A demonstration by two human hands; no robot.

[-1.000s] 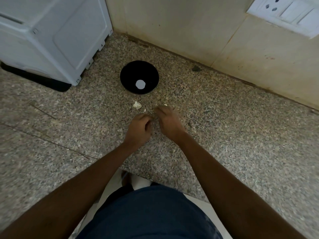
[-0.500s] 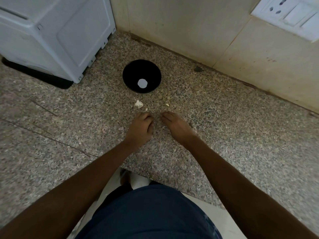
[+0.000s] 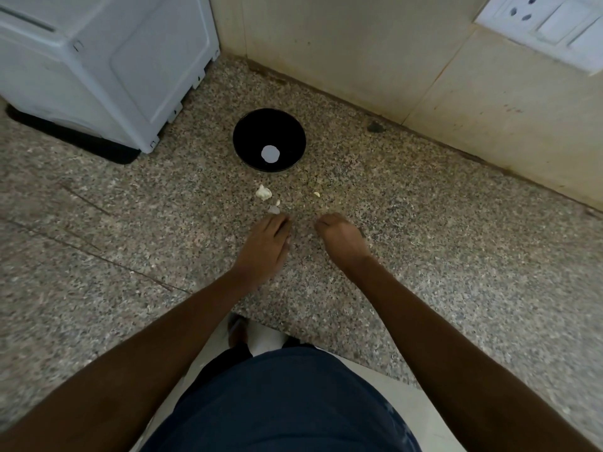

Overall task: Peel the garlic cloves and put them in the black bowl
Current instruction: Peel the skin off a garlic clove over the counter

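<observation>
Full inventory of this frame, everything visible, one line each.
black bowl: 1, black, on the counter near the wall, a round white patch at its bottom
garlic piece: 1, off-white, on the counter just in front of the bowl
small garlic bits: a few, pale, scattered between bowl and hands
countertop: 1, speckled grey-brown stone
appliance: 1, white, back left on a black base
socket and switch plate: 1, white, on the beige wall, upper right
left hand: on the counter, fingers curled, contents hidden
right hand: on the counter, fingers curled, contents hidden

A home kitchen: speckled granite counter (image 3: 424, 256), white appliance (image 3: 114, 66), tiled wall (image 3: 359, 53) with switchboard (image 3: 545, 24).
</observation>
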